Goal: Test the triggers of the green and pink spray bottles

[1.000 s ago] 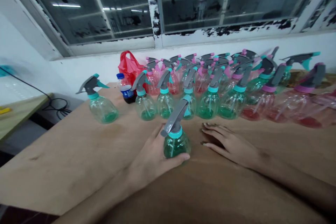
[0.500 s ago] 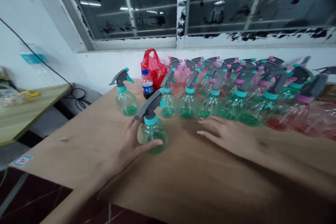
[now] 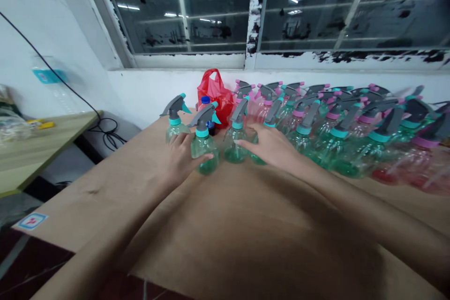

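Observation:
My left hand [image 3: 180, 158] is wrapped round the left side of a clear spray bottle [image 3: 210, 165] with green liquid, a turquoise collar and a grey trigger head. Its thumb lies across the front, and the bottle stands upright on the table. Behind that hand is another turquoise-collared spray bottle [image 3: 175, 127], partly covered. My right hand [image 3: 272, 144] is open, thumb and fingers apart, reaching to the front row. Its thumb tip overlaps the right side of a green spray bottle [image 3: 236, 147]; whether it touches cannot be told. A further bottle [image 3: 270, 121] is mostly hidden behind this hand.
Several green and pink spray bottles [image 3: 339, 143] stand in rows to the right. A red plastic bag [image 3: 218, 98] and a blue-capped drink bottle [image 3: 205, 101] are at the back against the wall. The wooden table [image 3: 225, 225] has its left corner near a sticker [image 3: 33, 221].
My left hand has pushed its spray bottle away from me, toward the back row. My right hand has moved left and forward to the front-row bottles. The view has shifted slightly.

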Action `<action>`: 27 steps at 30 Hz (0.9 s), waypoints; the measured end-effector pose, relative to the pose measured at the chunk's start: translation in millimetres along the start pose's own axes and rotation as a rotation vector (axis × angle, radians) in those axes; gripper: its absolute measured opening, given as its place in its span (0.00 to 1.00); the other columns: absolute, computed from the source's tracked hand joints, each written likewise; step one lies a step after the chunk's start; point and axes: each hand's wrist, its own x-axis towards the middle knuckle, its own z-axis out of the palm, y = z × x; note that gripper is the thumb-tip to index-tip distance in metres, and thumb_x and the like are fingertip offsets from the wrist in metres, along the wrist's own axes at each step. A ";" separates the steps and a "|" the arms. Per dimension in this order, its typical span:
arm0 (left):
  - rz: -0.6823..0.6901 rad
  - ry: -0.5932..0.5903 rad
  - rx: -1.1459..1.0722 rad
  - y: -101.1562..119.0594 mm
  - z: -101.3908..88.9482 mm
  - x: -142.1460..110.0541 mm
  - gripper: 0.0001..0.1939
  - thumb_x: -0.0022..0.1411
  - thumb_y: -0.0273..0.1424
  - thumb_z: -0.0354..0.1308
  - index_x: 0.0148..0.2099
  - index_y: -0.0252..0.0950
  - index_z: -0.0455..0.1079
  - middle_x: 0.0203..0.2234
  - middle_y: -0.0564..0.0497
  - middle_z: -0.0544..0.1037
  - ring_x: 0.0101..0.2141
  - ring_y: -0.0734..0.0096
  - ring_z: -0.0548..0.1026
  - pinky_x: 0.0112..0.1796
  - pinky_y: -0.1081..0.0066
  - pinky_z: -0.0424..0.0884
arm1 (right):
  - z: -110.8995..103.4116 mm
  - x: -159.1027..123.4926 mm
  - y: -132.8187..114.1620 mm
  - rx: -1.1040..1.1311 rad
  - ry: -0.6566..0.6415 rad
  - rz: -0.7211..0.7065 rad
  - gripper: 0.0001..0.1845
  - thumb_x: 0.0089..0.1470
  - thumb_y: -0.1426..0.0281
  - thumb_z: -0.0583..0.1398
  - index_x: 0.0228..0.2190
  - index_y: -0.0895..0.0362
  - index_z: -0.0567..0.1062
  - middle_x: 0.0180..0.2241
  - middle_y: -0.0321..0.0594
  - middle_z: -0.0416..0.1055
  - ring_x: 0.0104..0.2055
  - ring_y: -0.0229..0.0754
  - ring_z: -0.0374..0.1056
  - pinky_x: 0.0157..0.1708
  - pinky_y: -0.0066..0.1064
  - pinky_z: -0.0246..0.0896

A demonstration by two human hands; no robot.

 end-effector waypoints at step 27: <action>0.077 -0.053 0.313 6.0 0.1 38.4 0.31 0.60 0.47 0.52 0.54 0.27 0.60 0.45 0.34 0.71 0.49 0.44 0.66 0.44 0.53 0.64 | 30.0 30.9 -5.7 0.093 -0.033 0.079 0.45 0.50 0.50 0.55 0.59 0.70 0.53 0.40 0.59 0.71 0.43 0.59 0.68 0.36 0.46 0.63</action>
